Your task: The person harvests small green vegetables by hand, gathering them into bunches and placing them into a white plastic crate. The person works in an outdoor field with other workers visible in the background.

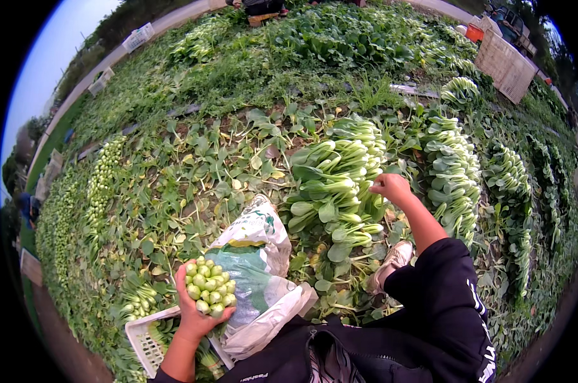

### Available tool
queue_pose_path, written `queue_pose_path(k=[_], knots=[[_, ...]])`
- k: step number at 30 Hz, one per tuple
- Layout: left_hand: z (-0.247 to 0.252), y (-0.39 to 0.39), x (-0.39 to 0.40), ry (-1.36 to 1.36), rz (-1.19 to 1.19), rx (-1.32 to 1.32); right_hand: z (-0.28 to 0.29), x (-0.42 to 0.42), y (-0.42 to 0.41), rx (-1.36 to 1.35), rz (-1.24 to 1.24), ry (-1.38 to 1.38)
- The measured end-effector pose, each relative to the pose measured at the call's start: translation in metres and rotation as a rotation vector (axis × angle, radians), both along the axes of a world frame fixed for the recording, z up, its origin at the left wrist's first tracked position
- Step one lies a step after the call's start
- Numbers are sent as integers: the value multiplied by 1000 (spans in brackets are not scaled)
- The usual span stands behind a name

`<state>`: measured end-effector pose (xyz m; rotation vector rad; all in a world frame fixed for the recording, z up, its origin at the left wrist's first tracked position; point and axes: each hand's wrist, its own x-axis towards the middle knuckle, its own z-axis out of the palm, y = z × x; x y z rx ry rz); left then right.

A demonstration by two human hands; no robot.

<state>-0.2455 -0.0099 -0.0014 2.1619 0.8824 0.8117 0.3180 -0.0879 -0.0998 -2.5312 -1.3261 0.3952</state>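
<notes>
My left hand (189, 306) is wrapped around a bunch of bok choy (211, 287), its pale cut stem ends turned up toward me. The bunch is held over a white plastic crate (145, 335) beside my leg, which is covered by a white and green plastic sack (250, 268). My right hand (394, 187) is at the right edge of a heap of cut bok choy (346, 177) lying on the ground before me. Its fingers are curled, with the tips close to the stems; whether they grip one is hard to see.
More bok choy (454, 177) lies in long rows to the right, and another row (102, 184) to the left. Trimmed leaves cover the soil (212, 163). Bound bunches (207, 359) sit in the crate. Far off are a stacked crate (504, 64) and a seated person (260, 7).
</notes>
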Motion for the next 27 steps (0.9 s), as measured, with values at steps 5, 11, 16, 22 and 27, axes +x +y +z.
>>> queue_pose_path(k=[5, 11, 16, 22, 27], knots=[[3, -8, -4, -40, 57, -36, 29, -31, -26, 293, -196, 883], [23, -14, 21, 99, -7, 27, 34, -94, -24, 356, -10, 236], [41, -19, 39, 137, -184, 162, 94, -203, 27, 654, 301, 352], [48, -15, 61, 130, -314, 165, 142, -279, 41, 752, 536, 857], [52, -19, 63, 174, -263, 114, 144, -292, 46, 831, 490, 1273]])
